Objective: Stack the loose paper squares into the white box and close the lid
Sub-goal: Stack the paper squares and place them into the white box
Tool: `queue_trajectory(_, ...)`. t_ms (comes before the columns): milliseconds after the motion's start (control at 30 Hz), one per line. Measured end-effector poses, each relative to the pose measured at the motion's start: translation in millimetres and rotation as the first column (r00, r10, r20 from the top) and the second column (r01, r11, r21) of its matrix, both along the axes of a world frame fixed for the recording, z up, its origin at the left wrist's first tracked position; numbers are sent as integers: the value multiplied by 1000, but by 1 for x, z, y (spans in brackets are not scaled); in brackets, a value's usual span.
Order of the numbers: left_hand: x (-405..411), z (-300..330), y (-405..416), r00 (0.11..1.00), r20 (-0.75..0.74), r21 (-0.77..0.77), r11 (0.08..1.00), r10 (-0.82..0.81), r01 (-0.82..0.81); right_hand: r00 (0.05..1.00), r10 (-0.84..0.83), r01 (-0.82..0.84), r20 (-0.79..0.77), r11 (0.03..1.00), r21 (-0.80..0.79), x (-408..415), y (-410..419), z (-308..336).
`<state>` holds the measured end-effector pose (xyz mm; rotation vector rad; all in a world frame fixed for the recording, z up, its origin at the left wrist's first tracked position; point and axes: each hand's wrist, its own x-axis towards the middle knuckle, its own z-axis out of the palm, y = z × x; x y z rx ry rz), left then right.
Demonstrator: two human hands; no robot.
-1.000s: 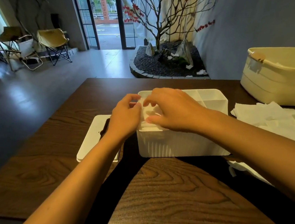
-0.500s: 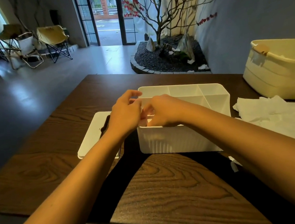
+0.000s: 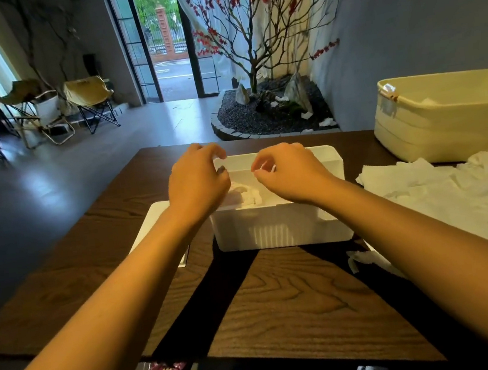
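Observation:
The white box (image 3: pixel 281 226) stands open in the middle of the wooden table, with crumpled white paper squares (image 3: pixel 250 197) lying in its left compartment. Its flat white lid (image 3: pixel 153 223) lies on the table to the left, partly hidden by my left forearm. My left hand (image 3: pixel 196 184) hovers over the box's left rim, its fingers loosely curled and holding nothing. Over the middle of the box, my right hand (image 3: pixel 292 175) is also loosely curled and holds nothing. A heap of loose paper squares (image 3: pixel 452 190) lies to the right of the box.
A cream basket (image 3: pixel 450 119) stands at the back right of the table (image 3: pixel 297 301). A few paper scraps (image 3: pixel 362 258) lie near my right forearm. Beyond the table are folding chairs, a doorway and a tree in a gravel bed.
Both hands were down in the box's left compartment on the paper. They have lifted above the rim and moved apart, leaving the paper inside.

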<state>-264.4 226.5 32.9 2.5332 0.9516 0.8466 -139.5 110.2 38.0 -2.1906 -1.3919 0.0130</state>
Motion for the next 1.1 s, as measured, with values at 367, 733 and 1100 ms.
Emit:
queue_trajectory(367, 84, 2, -120, 926, -22, -99, 923, -376, 372, 954, -279, 286, -110, 957, 54, 85, -122, -8)
queue_trajectory(733, 180, -52, -200, 788, -325, -177, 852, -523, 493, 828, -510, 521, -236, 853, -15, 157, -206, -53)
queue_trajectory(1100, 222, -109, -183, 873, -281, -135, 917, -398, 374, 793, -586, 600, -165, 798, 51, 182, -176, -99)
